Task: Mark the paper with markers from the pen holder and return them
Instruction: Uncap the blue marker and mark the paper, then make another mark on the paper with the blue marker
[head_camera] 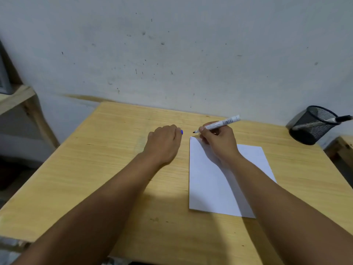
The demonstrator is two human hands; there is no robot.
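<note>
At the far left a pale wooden shelf (pixel 15 96) juts in beside the wall (pixel 172 44), which is greyish and flecked with dark specks; the table (pixel 107 169) — light wood, its grain running across — fills the middle of the room as seen from above. The left hand (pixel 164 142) rests knuckles-up on the bare wood, well left of the paper's edge, its fingers curled in tight; a small blue cap (pixel 181 132) pokes out at the thumb side, so the fist is closed around it, though how much of the cap lies inside cannot be told. Just to the right, the right hand (pixel 217 139) is pinched around a white marker (pixel 222 123), thumb and fingers wrapped about its lower barrel; the dark tip points left and down, hanging above the wood just past the paper's far left corner, apart from the blue cap; the barrel slants up and to the right, its printed end clear of the hand. The paper (pixel 208 188) lies flat on the table under the right wrist and forearm — white, its long edge running toward the viewer, with a faint mark at that far left corner. Far right, at the table's back corner by the wall, stands the black mesh holder (pixel 311 127), tilted in this wide view; one dark-capped marker (pixel 342 118) leans out over its right rim.
</note>
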